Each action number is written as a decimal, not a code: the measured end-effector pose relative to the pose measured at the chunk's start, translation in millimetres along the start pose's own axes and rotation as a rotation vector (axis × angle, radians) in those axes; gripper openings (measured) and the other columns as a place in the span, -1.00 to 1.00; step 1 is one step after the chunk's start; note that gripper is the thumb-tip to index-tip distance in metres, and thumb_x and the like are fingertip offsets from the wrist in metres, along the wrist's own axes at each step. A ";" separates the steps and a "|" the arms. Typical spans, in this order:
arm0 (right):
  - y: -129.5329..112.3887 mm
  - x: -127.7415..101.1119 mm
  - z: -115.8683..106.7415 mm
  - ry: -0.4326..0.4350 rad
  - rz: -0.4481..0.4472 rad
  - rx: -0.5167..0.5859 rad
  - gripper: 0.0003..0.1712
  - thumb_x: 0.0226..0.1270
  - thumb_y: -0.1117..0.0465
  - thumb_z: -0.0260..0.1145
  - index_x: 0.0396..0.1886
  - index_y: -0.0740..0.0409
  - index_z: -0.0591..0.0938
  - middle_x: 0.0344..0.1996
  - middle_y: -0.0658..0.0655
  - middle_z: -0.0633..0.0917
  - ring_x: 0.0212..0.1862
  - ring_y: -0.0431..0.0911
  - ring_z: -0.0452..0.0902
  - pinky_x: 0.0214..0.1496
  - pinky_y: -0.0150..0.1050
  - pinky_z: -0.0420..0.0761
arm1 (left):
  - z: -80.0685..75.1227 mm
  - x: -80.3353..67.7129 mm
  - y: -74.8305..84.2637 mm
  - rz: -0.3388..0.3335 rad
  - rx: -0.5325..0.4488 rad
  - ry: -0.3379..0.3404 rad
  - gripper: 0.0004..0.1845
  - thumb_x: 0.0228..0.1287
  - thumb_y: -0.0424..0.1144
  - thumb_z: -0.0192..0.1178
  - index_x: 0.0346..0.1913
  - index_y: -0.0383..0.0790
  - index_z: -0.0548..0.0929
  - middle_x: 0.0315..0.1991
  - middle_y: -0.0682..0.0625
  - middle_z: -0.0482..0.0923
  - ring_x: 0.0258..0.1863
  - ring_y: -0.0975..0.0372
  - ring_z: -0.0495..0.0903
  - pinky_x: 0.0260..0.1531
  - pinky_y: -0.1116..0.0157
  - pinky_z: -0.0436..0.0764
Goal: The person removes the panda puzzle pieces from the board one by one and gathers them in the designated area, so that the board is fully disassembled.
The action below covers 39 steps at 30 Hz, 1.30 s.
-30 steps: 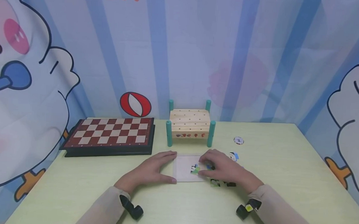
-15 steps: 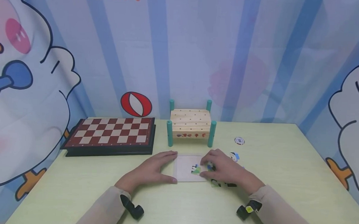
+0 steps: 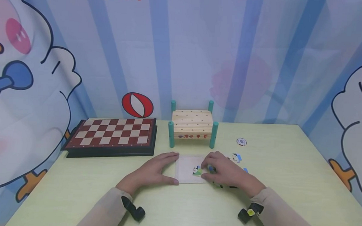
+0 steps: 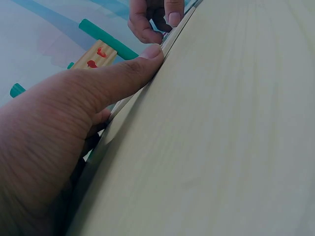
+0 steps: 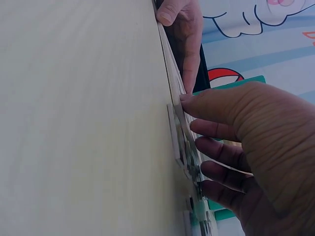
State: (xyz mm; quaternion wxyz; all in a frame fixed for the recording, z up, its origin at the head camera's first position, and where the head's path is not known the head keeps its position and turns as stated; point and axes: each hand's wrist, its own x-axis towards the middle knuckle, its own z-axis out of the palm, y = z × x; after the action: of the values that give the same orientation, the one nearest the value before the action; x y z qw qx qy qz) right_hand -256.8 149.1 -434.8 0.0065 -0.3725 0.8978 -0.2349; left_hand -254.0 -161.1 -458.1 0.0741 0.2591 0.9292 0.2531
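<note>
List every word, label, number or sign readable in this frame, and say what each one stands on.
Backdrop curtain: orange letters at the top edge, cut off by the frame, not readable.
Round token: dark marks round its rim, too small to read.
Wooden peg bench: small red and blue pictures on its front, no words.
Puzzle pieces: cartoon print only, no text.
Chessboard: no lettering that I can make out.

Beige long sleeves (image 3: 106,206) on both arms; small black camera (image 3: 133,209) strapped under each wrist
</note>
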 end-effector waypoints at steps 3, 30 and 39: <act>-0.3 0.1 0.0 0.001 0.008 0.002 -0.79 0.32 0.01 0.44 -0.13 -0.04 0.72 -0.14 -0.12 0.62 -0.02 -0.14 0.46 0.03 -0.12 0.57 | 0.2 0.0 -0.2 -0.001 -0.002 0.000 0.07 -0.03 0.52 0.29 0.55 0.18 0.26 0.55 0.25 0.13 0.54 0.23 0.08 0.47 0.03 0.19; -12.7 3.4 5.4 0.040 0.053 0.008 -0.70 0.26 0.03 0.48 -0.08 -0.01 0.65 -0.17 -0.10 0.64 -0.10 -0.15 0.43 -0.12 -0.21 0.55 | -0.7 -0.3 0.5 0.006 -0.008 0.006 0.07 -0.02 0.52 0.29 0.55 0.17 0.26 0.54 0.24 0.14 0.54 0.23 0.08 0.47 0.03 0.21; -14.5 2.3 4.2 0.025 0.024 0.090 -0.78 0.29 0.19 0.43 -0.11 -0.05 0.60 -0.26 -0.11 0.62 -0.20 -0.20 0.53 -0.12 -0.25 0.63 | -1.6 -1.5 2.5 0.011 -0.007 0.003 0.06 -0.01 0.50 0.31 0.55 0.16 0.26 0.55 0.22 0.14 0.54 0.22 0.08 0.47 0.03 0.22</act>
State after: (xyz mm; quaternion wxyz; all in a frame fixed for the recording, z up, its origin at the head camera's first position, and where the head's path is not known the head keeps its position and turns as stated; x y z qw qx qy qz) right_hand -248.1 136.9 -432.0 0.0149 -0.3579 0.8907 -0.2798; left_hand -252.1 -160.7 -455.4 0.0722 0.2635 0.9270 0.2569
